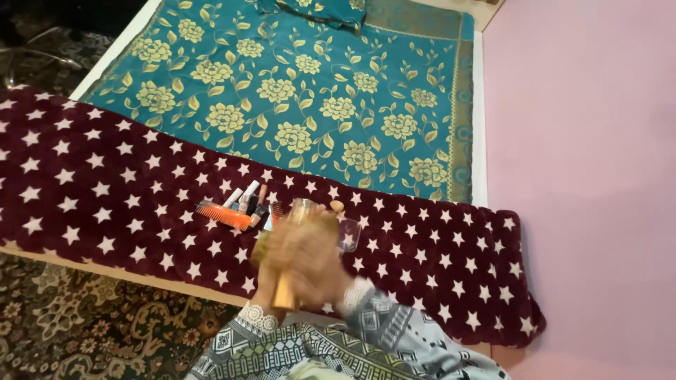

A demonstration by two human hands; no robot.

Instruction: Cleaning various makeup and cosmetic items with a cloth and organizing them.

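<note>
Blurring together near the bed's edge, your left hand [278, 257] and right hand [320, 264] wrap a slim golden tube [285, 292]; finger positions cannot be told. Just beyond, an orange comb [224, 214] lies on plush star-patterned maroon blanket [105, 190].

Light: even, soft | blur: hands [303, 257], probably motion | edges: sharp

We saw both hands low centre of frame, blurred: left hand [282, 257] and right hand [320, 264] pressed together around golden bottle [285, 292]. Grip detail lost in blur. Just above them, on maroon star blanket [105, 190], lay orange comb [224, 214] and small cosmetic tubes [250, 200]. Teal floral bedspread [303, 91] filled upper centre; pink wall [584, 176] at right; patterned carpet [77, 324] lower left.
</note>
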